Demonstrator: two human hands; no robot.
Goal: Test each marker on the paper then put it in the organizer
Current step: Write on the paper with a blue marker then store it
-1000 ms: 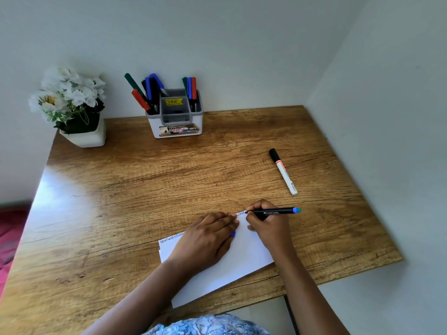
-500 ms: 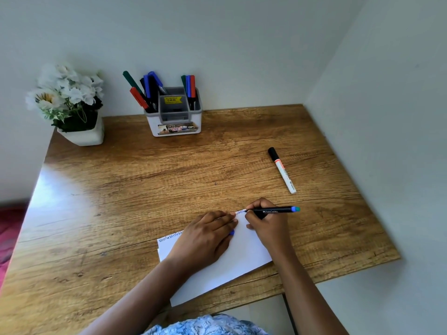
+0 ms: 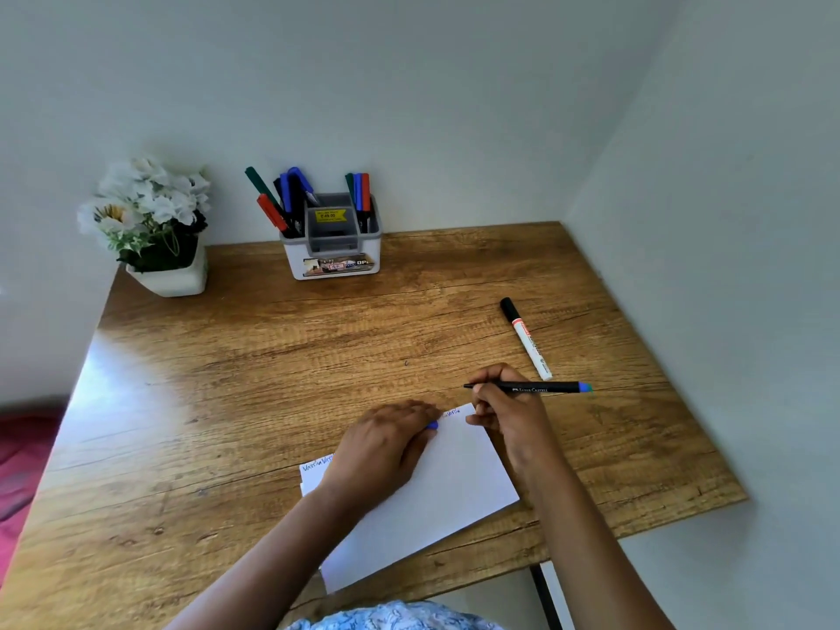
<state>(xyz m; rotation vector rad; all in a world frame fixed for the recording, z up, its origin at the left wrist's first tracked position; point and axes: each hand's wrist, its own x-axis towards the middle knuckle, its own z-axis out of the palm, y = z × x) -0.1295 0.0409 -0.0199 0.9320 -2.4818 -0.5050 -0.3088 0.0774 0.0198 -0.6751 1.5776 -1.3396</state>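
While R hand (image 3: 509, 411) gripped blue pen (image 3: 545, 388) near paper (image 3: 454, 484) edge, L hand (image 3: 382, 443) pressed flat on it; several markers (image 3: 291, 197) in organizer (image 3: 336, 261), white marker (image 3: 529, 343) prob. untested.

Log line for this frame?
right hand: holds pen, tip past paper edge | left hand: presses paper | marker: lies on desk

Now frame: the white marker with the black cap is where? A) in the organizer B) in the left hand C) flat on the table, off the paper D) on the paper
C: the white marker lies flat on the wood of the table, apart from the paper; the right hand holds a different black pen.
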